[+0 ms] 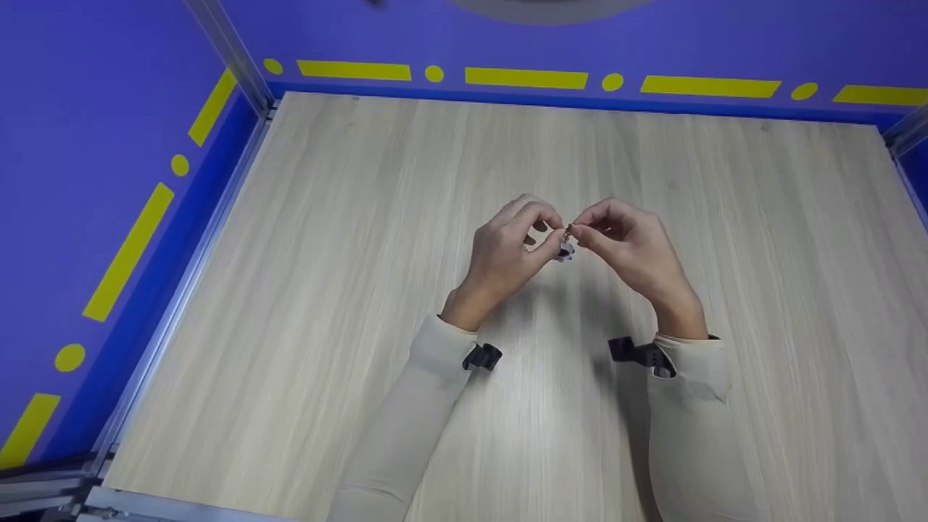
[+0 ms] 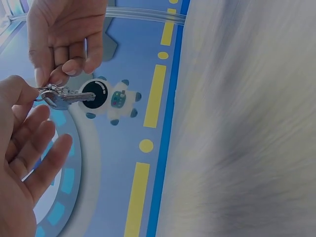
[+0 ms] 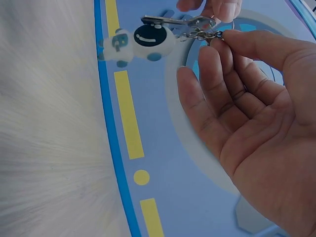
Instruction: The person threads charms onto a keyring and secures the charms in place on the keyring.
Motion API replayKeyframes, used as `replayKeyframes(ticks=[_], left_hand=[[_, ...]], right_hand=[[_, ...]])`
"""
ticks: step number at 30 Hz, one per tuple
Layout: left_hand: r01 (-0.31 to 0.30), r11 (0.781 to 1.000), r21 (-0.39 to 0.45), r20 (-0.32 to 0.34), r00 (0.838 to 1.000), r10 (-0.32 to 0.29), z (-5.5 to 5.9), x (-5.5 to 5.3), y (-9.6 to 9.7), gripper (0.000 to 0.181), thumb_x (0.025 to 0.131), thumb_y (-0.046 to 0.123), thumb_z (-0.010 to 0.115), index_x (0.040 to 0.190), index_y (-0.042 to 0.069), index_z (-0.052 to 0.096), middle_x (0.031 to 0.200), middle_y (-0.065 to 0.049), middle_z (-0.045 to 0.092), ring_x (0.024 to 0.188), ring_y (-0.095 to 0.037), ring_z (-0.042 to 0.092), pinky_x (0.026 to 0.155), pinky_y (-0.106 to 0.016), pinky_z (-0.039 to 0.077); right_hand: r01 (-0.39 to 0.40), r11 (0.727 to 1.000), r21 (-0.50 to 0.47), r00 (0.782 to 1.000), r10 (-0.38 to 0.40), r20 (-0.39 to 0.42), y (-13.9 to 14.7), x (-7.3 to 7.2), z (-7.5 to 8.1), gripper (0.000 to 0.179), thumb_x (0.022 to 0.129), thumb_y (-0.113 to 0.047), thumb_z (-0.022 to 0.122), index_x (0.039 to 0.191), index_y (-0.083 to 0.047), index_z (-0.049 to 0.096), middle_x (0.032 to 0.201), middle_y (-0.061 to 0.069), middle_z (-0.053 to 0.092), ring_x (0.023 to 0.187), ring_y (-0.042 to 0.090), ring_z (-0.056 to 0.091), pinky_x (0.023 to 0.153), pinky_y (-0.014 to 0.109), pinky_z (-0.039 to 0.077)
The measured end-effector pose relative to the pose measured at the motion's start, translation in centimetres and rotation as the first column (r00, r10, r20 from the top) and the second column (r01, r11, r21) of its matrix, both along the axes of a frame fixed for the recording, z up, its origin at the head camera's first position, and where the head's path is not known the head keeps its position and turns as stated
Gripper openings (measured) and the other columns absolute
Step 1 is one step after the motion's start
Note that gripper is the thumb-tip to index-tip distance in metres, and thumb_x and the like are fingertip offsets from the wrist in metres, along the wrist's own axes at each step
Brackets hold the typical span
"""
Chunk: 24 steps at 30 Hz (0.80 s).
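Observation:
Above the wooden table, both hands meet over a small keychain. My left hand (image 1: 507,243) pinches the metal ring with its thumb and forefinger, its other fingers spread loosely in the left wrist view. Opposite it, my right hand (image 1: 632,246) pinches the end of the short chain (image 3: 200,35) between thumb and forefinger. A silver key (image 2: 66,99) hangs from the ring, close beside the chain. Below the chain dangles a white astronaut figure (image 3: 154,42) with a dark round visor and blue-grey feet. In the head view the fingers hide most of the ring.
The light wooden tabletop (image 1: 326,290) spreads out around the hands. Blue panels (image 1: 536,51) with yellow dashes and dots rise at the back and left. A metal frame rail (image 1: 181,290) runs along the left edge. Dark straps (image 1: 645,355) sit at both cuffs.

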<state>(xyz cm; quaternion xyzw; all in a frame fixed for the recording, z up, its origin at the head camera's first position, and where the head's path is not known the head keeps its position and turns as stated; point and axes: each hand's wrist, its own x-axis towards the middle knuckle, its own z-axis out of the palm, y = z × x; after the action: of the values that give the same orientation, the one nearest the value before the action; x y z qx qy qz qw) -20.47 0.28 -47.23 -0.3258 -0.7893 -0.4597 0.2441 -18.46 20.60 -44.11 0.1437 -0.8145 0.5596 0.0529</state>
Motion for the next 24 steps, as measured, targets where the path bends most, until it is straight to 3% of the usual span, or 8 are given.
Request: replayKeyframes(ticks=[9, 16, 24], left_hand=[[0.028, 0.999, 0.025, 0.074, 0.997, -0.03, -0.04, 0.12, 0.01, 0.005, 0.099, 0.007, 0.073, 0.1, 0.005, 0.068, 0.1, -0.004, 0.074, 0.09, -0.015, 0.073, 0.08, -0.025, 0.06], [0.087, 0.99, 0.111, 0.122, 0.987, -0.1, 0.18, 0.13, -0.17, 0.007, 0.099, 0.004, 0.072, 0.098, 0.0, 0.067, 0.096, -0.008, 0.071, 0.088, -0.017, 0.074, 0.075, -0.025, 0.061], [0.139, 0.96, 0.244, 0.185, 0.965, -0.187, 0.74, 0.34, -0.2, 0.007, 0.101, 0.003, 0.071, 0.1, -0.003, 0.067, 0.097, -0.011, 0.07, 0.086, -0.016, 0.072, 0.071, -0.029, 0.062]], right_hand=[[-0.026, 1.0, 0.001, 0.999, 0.026, 0.027, 0.02, 0.0, -0.05, 0.007, 0.099, 0.001, 0.072, 0.103, 0.008, 0.071, 0.099, 0.013, 0.072, 0.086, 0.017, 0.07, 0.079, 0.024, 0.057], [-0.039, 0.999, 0.021, 0.996, 0.037, 0.083, 0.12, 0.0, -0.07, 0.01, 0.101, 0.001, 0.068, 0.109, 0.006, 0.072, 0.106, 0.013, 0.073, 0.093, 0.017, 0.07, 0.083, 0.024, 0.056], [-0.192, 0.98, 0.059, 0.972, 0.182, 0.15, 0.24, -0.24, -0.6, 0.032, 0.098, 0.01, 0.062, 0.13, 0.003, 0.068, 0.127, 0.012, 0.069, 0.119, 0.023, 0.065, 0.098, 0.031, 0.056]])
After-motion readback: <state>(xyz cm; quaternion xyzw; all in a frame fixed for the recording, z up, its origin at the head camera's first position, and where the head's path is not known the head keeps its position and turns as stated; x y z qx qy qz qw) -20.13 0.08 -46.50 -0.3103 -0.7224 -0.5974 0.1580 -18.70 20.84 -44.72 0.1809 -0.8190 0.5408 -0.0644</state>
